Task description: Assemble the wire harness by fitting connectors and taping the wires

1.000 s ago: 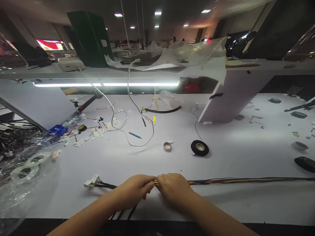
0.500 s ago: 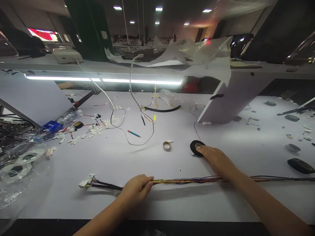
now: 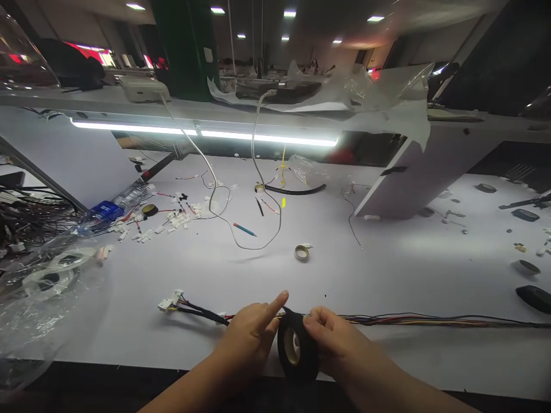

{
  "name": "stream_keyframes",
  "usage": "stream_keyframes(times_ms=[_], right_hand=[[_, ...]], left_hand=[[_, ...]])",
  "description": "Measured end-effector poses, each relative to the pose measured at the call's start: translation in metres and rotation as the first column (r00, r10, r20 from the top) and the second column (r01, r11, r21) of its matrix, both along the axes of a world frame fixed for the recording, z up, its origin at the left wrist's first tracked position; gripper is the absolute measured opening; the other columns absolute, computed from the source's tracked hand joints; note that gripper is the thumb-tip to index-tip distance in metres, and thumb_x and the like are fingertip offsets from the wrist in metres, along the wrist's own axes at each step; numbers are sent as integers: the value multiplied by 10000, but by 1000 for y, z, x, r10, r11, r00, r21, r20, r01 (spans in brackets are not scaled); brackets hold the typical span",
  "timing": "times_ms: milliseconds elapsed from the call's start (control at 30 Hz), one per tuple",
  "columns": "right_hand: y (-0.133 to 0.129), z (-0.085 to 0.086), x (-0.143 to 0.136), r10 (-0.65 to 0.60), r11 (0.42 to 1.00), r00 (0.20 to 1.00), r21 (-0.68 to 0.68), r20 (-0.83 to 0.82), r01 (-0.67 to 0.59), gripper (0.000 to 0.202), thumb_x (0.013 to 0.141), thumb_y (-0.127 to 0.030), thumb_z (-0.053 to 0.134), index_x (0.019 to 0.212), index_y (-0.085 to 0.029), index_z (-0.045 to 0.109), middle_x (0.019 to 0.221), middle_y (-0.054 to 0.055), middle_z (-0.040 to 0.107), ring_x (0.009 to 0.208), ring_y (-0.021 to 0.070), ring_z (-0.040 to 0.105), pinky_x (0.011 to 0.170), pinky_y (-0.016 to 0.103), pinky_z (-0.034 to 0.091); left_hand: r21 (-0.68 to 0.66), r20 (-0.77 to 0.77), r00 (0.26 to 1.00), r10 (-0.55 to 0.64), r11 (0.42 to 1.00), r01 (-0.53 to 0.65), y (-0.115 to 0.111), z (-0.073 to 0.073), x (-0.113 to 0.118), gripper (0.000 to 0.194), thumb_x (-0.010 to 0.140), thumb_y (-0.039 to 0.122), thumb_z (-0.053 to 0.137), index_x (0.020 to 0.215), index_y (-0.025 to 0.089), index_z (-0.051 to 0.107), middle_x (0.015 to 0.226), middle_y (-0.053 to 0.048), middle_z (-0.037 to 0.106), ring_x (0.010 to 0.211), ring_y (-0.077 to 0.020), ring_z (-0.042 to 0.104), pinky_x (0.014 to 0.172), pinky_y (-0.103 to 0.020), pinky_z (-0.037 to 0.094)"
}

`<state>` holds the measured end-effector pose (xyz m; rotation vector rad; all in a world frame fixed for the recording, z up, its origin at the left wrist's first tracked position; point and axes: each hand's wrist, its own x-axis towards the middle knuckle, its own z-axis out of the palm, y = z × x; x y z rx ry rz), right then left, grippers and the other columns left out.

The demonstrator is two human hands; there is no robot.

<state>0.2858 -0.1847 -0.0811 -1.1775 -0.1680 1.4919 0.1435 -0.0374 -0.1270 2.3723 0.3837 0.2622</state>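
A wire bundle (image 3: 400,320) of red, yellow and dark strands runs across the front of the table. Its left end is wrapped in black and carries white connectors (image 3: 171,300). My left hand (image 3: 253,332) is closed around the bundle just right of the wrapped part, thumb raised and pointing forward. In my right hand (image 3: 333,335) is a roll of black tape (image 3: 300,350), pinched at its right side and held on edge in front of the wires. The tape's upper edge meets the bundle beside my left fingers. Whether its end sticks to the wires I cannot tell.
A small tape roll (image 3: 302,253) and a blue pen (image 3: 245,229) lie mid-table. A white cable (image 3: 210,201) loops down from the shelf. White connectors (image 3: 181,221) and plastic bags (image 3: 55,298) crowd the left; another black roll (image 3: 534,299) lies far right.
My right hand has picked the black tape roll up off the table and brought it left and nearer, to the bundle beside my left hand. My left thumb has lifted.
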Motion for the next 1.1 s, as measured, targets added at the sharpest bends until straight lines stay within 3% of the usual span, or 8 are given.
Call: stream_keyframes(times_ms=[233, 433, 667, 733, 833, 900, 1000, 1100], right_hand=[[-7, -19, -3, 166, 985, 956, -83, 243, -150, 363, 846, -490, 605, 787, -208, 385, 701, -31, 499, 665, 136, 494, 627, 246, 389], [-23, -31, -8, 285, 938, 652, -64, 703, -340, 104, 769, -204, 548, 853, -209, 489, 894, 7, 566, 794, 165, 538, 690, 271, 428], [1, 3, 74, 253, 926, 347, -122, 903, -357, 164, 887, -268, 507, 1018, -253, 605, 800, -16, 626, 678, 145, 581, 650, 267, 454], [22, -4, 88, 389, 839, 290, -206, 874, -504, 422, 779, -223, 638, 1190, -281, 561, 953, 1, 644, 765, 162, 604, 665, 266, 463], [49, -19, 79, 722, 556, 347, -204, 599, -806, 625, 721, -269, 727, 1302, -277, 494, 900, 5, 670, 700, 160, 636, 596, 247, 479], [58, -25, 63, 838, 471, 428, -54, 337, -880, 481, 817, -402, 650, 1250, -225, 538, 788, 15, 672, 624, 154, 640, 551, 240, 478], [63, -24, 48, 788, 610, 615, 101, 25, -786, 391, 925, -492, 467, 1134, -184, 587, 725, 27, 649, 626, 147, 639, 551, 235, 471], [65, -9, 51, 615, 780, 781, 60, 109, -623, 250, 895, -351, 556, 1077, -183, 585, 735, 12, 634, 667, 129, 613, 549, 203, 429]], left_hand=[[-59, -200, 980, -1, 998, -12, -3, 20, 5, 349, 938, 230, 352, 1167, 236, 615, 999, -72, 652, 947, -214, 585, 871, -375, 457], [-370, -301, 954, 9, 920, -126, 5, 43, 15, 316, 916, 317, 397, 1081, 243, 656, 1081, -37, 669, 1024, -205, 583, 920, -341, 437], [-139, -258, 962, 85, 982, -125, -13, 55, 15, 179, 753, 265, 659, 928, 241, 684, 847, -15, 683, 781, -192, 608, 732, -325, 469], [-57, -144, 986, 78, 995, -87, -18, 51, 12, 124, 786, 227, 623, 897, 209, 675, 787, -27, 675, 715, -172, 606, 684, -301, 474], [87, 36, 999, 34, 996, -37, -22, 46, 8, 102, 841, 243, 570, 867, 199, 658, 686, -24, 647, 620, -150, 588, 614, -275, 468], [140, 85, 996, 12, 990, -24, -23, 44, 4, 96, 850, 248, 558, 854, 207, 645, 656, -16, 635, 589, -143, 575, 610, -275, 467], [55, 16, 999, 52, 997, -53, -25, 47, -1, 58, 806, 255, 604, 835, 206, 616, 703, -19, 650, 631, -157, 589, 625, -283, 465], [-114, -144, 986, 79, 989, -96, -24, 53, -3, 80, 812, 270, 568, 828, 200, 605, 771, -29, 652, 691, -173, 589, 648, -296, 451]])
